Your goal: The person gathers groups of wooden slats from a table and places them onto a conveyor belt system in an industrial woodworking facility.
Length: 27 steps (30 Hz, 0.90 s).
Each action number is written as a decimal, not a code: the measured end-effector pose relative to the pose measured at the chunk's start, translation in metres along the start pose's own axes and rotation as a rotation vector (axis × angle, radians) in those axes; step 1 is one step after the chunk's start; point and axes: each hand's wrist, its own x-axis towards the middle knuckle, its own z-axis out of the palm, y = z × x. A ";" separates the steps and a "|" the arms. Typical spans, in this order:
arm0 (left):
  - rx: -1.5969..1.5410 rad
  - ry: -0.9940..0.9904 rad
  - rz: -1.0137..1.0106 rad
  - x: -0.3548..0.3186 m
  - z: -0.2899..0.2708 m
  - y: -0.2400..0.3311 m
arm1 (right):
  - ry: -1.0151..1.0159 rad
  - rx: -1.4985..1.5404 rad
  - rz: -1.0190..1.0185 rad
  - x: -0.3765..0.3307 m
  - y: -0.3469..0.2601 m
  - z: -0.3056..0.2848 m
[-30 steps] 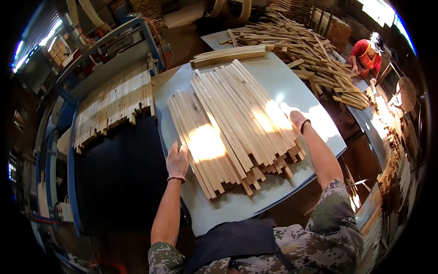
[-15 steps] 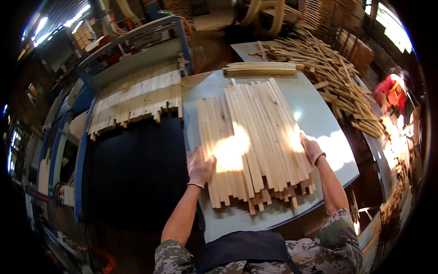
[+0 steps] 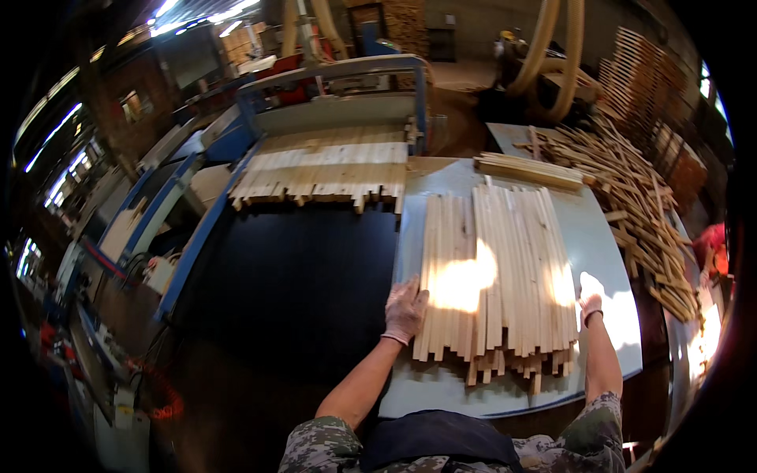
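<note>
A layer of pale wooden strips (image 3: 516, 268) lies side by side on a light blue-grey tabletop (image 3: 465, 394), with uneven ends and shorter pieces showing beneath at the near side. My left hand (image 3: 405, 310), in a thin light work glove, rests against the left edge of the strips, fingers stretched forward and thumb apart. Just off the right edge is my right hand (image 3: 591, 296), also gloved, its fingers extended and washed out by sunlight. A gap shows between it and the wood.
Left of the table runs a dark conveyor belt (image 3: 292, 276), carrying more wooden strips (image 3: 323, 165) near a blue machine frame (image 3: 331, 67). A small strip bundle (image 3: 528, 170) lies at the table's far edge. Loose sticks (image 3: 631, 189) are heaped beyond. A person in red (image 3: 714, 248) is far right.
The view has swung left, so the table and strips sit farther right in it. My right hand has come away from the strips' right edge; my left stays at the left edge.
</note>
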 end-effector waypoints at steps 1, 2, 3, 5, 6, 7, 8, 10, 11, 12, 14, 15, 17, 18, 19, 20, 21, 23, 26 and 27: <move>0.020 0.014 0.022 -0.009 -0.004 -0.003 | -0.001 -0.343 -0.058 -0.002 0.000 0.007; 0.001 0.036 0.010 -0.013 -0.010 -0.002 | 0.028 -0.691 -0.112 -0.005 0.000 0.006; -0.019 0.062 0.006 -0.017 -0.014 0.001 | 0.039 -0.787 -0.130 -0.010 -0.004 0.013; -0.063 0.122 -0.025 -0.024 -0.018 0.006 | -0.012 -0.764 -0.082 -0.025 -0.026 0.020; -0.082 0.154 -0.046 -0.025 -0.020 0.006 | -0.062 -0.773 -0.062 -0.035 -0.044 0.023; -0.118 0.186 -0.132 -0.025 -0.020 0.009 | -0.120 -0.842 -0.066 -0.040 -0.054 0.025; -0.176 0.122 -0.194 -0.014 -0.041 0.033 | -0.160 -0.926 -0.050 -0.045 -0.058 0.014; -0.193 0.133 -0.202 -0.013 -0.053 0.044 | -0.209 -0.965 -0.082 -0.037 -0.037 0.017; -0.253 0.144 -0.172 -0.001 -0.047 0.049 | 0.085 -1.087 -0.411 0.000 0.040 -0.012; -0.237 0.126 -0.174 -0.001 -0.047 0.048 | 0.079 -1.023 -0.422 0.001 0.050 0.003; -0.224 0.100 -0.211 -0.006 -0.047 0.045 | 0.071 -0.924 -0.453 -0.001 0.048 0.017; -0.226 0.083 -0.223 -0.005 -0.046 0.044 | 0.123 -0.982 -0.574 0.001 0.050 0.016; -0.235 0.035 -0.255 -0.003 -0.051 0.045 | 0.078 -1.047 -0.459 -0.003 0.039 0.021; -0.206 0.053 -0.215 -0.003 -0.042 0.041 | 0.058 -1.081 -0.402 -0.004 0.029 0.024; -0.140 0.094 -0.220 -0.019 -0.045 0.028 | 0.030 -0.930 -0.402 -0.006 0.005 0.052; -0.119 0.106 -0.168 -0.012 -0.047 0.033 | 0.080 -0.953 -0.425 -0.007 0.007 0.040; -0.196 0.041 -0.256 -0.006 -0.047 0.041 | 0.128 -0.977 -0.449 -0.008 0.010 0.031; -0.179 0.063 -0.226 -0.006 -0.043 0.039 | 0.130 -0.968 -0.444 -0.010 0.004 0.030; -0.143 0.079 -0.183 -0.008 -0.037 0.035 | 0.049 -0.949 -0.338 -0.016 -0.008 0.027; -0.128 0.081 -0.170 -0.009 -0.036 0.034 | 0.032 -0.970 -0.317 -0.018 -0.014 0.029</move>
